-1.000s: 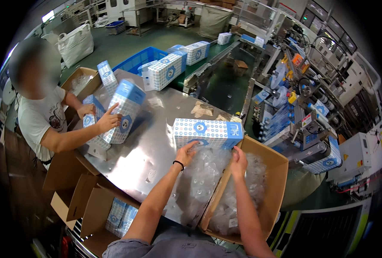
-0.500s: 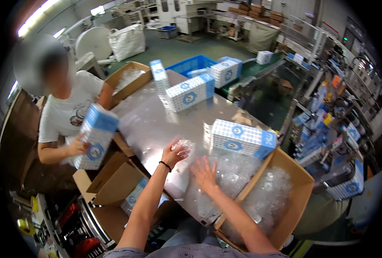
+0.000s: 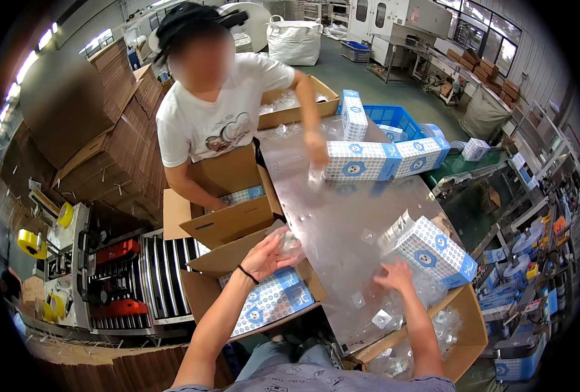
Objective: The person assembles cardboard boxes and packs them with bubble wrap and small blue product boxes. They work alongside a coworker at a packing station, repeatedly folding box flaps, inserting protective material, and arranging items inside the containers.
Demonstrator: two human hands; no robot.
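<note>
Metal table [image 3: 349, 215] gleaming mid-scene, left hand [image 3: 262, 257] grips a clear plastic piece [image 3: 291, 245] by the near carton [image 3: 202, 297], right hand [image 3: 398, 277] open beside a patterned pack [image 3: 434, 251]!

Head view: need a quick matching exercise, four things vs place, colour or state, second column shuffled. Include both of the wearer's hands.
Column 1
1. Left hand
2. Right hand
3. Bulk bag in the background
4. Crate just past the metal table

Column 2
A. White, with loop handles
B. Open, beside a patterned package
C. Blue, partly hidden behind other packages
D. Holding a clear plastic piece

Pairs: 1-D, 2-B, 3-A, 4-C
</note>
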